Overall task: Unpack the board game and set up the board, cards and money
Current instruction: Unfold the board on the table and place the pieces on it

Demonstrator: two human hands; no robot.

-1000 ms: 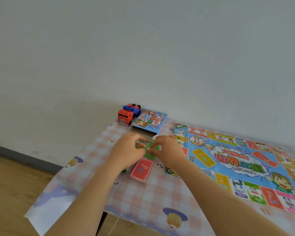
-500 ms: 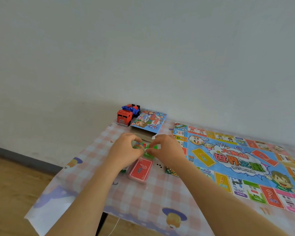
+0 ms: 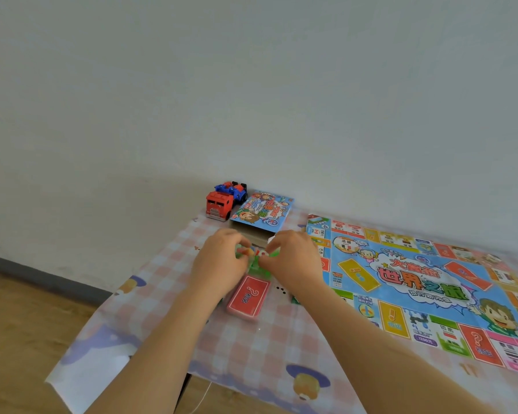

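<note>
- Worktop (image 3: 251,348): covered by a checked cloth that hangs over the near left corner.
- Board (image 3: 416,282): already unfolded and lying flat over the right part of the worktop, reaching towards the far edge.
- Box (image 3: 262,212): at the far edge near the far left corner, with its printed lid resting askew on the open tray.
- Toy truck (image 3: 222,201): stands in the far left corner, just beside the box, and is no part of the game.
- Red card deck (image 3: 248,297): lies face down left of the board's left edge, between the box and the near edge. It may still be in a clear wrap.
- Small green bundle (image 3: 259,264): held just above the deck's far end. Whether it contains money or pieces cannot be told.
- Left hand (image 3: 222,264) and right hand (image 3: 293,261): both have curled fingers and pinch the green bundle from opposite sides, apparently to open or separate it.
- Stage (judged): the board is set out, while cards and money are not yet laid in place.
- Risk 1: if the bundle gives way suddenly under the opposed pull, its contents could scatter, and some could slide off the left edge to the floor.
- Risk 2: loose pieces dropping onto the deck could knock it out of square.
- Risk 3: a forearm dragging on the overhanging cloth could shift the cloth, and with it the board and deck.
</note>
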